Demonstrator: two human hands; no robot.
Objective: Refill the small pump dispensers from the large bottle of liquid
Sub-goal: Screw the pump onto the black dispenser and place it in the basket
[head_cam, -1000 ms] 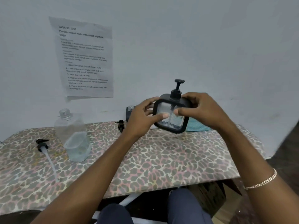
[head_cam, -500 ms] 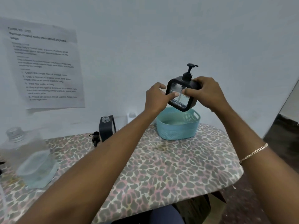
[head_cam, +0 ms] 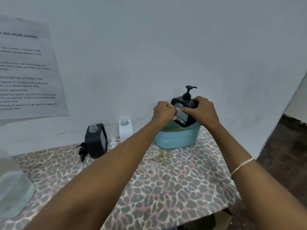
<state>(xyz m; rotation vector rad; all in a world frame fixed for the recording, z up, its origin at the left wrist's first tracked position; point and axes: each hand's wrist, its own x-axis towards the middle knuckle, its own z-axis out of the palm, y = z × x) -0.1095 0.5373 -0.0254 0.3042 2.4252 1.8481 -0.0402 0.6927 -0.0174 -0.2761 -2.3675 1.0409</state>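
Above basket (head_cam: 176,141), gripped dispenser (head_cam: 183,101) with fingers (head_cam: 171,108) of left hand (head_cam: 163,112) and right hand (head_cam: 203,110) clamped round its frame, pump on. Seemingly filled, ready for dropping in. Left undone: second dispenser (head_cam: 96,143) and white dispenser (head_cam: 125,131), necks open. Noted bottle (head_cam: 11,188) far left, open surface (head_cam: 166,180) between; edge just right of basket.

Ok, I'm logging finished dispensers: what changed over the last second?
The left hand and right hand carried the black pump dispenser away over the table to the teal basket, then lowered it to the basket's mouth. Both keep their grip. The open black dispenser and loose black pump beside it stayed put.
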